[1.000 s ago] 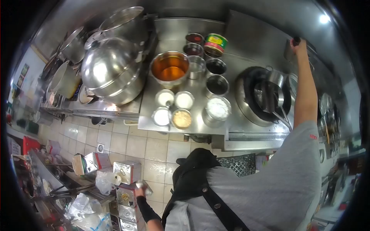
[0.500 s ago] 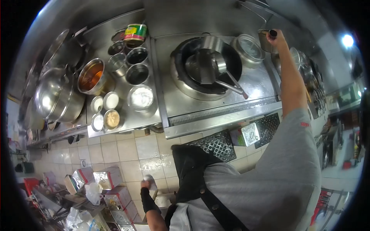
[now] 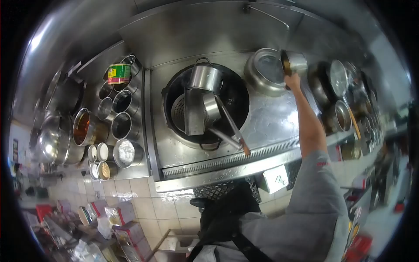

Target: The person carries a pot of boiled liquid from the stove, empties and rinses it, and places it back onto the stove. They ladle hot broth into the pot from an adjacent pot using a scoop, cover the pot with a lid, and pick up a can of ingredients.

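Observation:
My right hand is stretched out over the right part of the steel stove top, its fingers closed on a small metal pot. The pot is tilted on its side with its dark mouth towards the left; whether I grip its handle or rim is hard to tell. Just left of it sits a wide metal pot with a cloudy, pale surface inside. A large black wok holds several metal pans, a perforated strainer and a rectangular metal piece. My left hand is out of view.
A metal spout reaches from the back wall. On the left are a pot of reddish liquid, a green can and several metal containers. More pans and strainers stand on the right. Boxes lie on the tiled floor.
The view has shifted. My right hand has turned the small pot onto its side beside the wide pot. My left hand, low on the left with something pale before, has left the view.

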`<state>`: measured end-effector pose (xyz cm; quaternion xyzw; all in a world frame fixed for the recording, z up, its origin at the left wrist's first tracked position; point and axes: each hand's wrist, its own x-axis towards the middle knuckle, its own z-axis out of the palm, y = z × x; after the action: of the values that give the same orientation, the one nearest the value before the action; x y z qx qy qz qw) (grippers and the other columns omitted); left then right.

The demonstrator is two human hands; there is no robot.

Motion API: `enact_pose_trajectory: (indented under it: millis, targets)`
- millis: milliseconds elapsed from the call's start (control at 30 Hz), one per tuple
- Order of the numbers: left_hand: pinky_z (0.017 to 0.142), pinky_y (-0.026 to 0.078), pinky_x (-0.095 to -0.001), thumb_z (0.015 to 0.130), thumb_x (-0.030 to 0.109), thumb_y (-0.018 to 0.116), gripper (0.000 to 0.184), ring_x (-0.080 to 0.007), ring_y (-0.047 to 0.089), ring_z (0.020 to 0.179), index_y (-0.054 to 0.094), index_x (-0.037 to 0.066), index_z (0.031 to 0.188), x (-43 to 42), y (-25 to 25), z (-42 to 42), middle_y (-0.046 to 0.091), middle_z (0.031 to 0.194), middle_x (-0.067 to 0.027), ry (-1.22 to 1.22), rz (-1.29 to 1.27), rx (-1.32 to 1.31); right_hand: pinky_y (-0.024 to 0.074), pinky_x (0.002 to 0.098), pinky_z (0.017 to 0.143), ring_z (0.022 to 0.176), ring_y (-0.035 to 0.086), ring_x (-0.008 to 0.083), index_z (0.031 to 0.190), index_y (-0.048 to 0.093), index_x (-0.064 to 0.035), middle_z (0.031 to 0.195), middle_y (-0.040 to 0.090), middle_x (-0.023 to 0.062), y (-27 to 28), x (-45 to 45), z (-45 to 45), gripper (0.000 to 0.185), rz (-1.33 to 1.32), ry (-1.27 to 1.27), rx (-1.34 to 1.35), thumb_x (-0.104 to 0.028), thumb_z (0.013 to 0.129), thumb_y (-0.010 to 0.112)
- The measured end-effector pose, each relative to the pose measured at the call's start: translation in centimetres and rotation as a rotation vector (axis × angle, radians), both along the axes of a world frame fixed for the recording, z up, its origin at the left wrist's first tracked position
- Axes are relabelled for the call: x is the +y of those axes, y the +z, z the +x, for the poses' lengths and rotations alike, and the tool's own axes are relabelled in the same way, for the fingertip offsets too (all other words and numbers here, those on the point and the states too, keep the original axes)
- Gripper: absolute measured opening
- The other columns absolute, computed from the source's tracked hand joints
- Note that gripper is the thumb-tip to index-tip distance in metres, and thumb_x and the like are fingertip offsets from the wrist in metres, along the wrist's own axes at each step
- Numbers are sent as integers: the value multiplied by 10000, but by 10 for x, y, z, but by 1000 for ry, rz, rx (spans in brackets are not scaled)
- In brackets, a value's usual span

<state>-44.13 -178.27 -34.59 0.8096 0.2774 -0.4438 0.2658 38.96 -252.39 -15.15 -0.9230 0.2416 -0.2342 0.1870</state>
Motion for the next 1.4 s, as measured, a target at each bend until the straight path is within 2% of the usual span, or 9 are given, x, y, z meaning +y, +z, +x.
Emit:
enact_pose_trajectory:
  millis: [333,400,433,467,600,767,867,1067,1400]
  targets:
    - [825,539,-357,798,541,618,498,-263,679,895,679,138,1084,-127,13,-28,698,958,-104,-79,169,157,465,494,868,1024,577,446,1074,619,13,1025,616,306,-65,-11,56,415,-36,514,419,-277,783,557]
    - [827,541,-349,793,541,627,501,-261,681,892,684,132,1077,-138,23,-24,700,948,-104,-185,206,216,499,473,794,968,619,416,959,613,69,998,627,301,-203,-94,142,388,-315,645,629,-246,749,526]
    - [836,535,-344,770,531,661,502,-288,677,891,682,130,1072,-142,24,-31,698,940,-119,66,183,154,521,442,628,800,666,329,821,619,36,856,657,237,-179,-71,136,265,169,647,805,-202,742,532]
    - [834,531,-352,769,532,659,504,-299,673,893,682,128,1068,-153,43,-25,695,949,-126,292,183,207,485,358,493,621,604,219,705,583,-29,672,587,121,-132,-46,110,104,989,431,561,-127,722,552]
    - [821,521,-370,758,536,663,530,-316,664,905,677,93,1048,-198,104,7,688,946,-155,878,237,215,475,275,544,636,527,156,692,542,-50,692,558,59,-97,-16,104,94,1765,151,274,-29,750,613]
    - [786,525,-394,731,408,723,521,-289,674,875,671,-32,1005,-214,113,2,677,961,-204,660,202,253,469,250,600,646,488,171,814,506,57,698,461,69,-95,-36,100,49,2516,522,25,55,781,542]
    - [827,515,-395,744,382,711,485,-289,665,925,671,-17,1017,-205,100,-17,672,974,-216,526,148,237,463,246,596,656,473,166,914,457,105,728,428,74,-74,-34,84,112,2559,444,-43,63,825,510]
    - [790,529,-401,751,332,691,408,-297,677,903,684,4,993,-176,114,5,690,930,-183,1045,204,148,452,209,563,650,469,134,1041,378,161,730,423,69,-13,-29,37,230,2542,601,-29,31,889,492]
    - [774,536,-379,711,440,682,480,-292,683,864,707,12,926,-92,11,-50,691,937,-184,691,186,97,451,218,584,687,456,126,1015,402,118,775,407,72,94,68,-40,139,2482,777,-133,38,908,441]
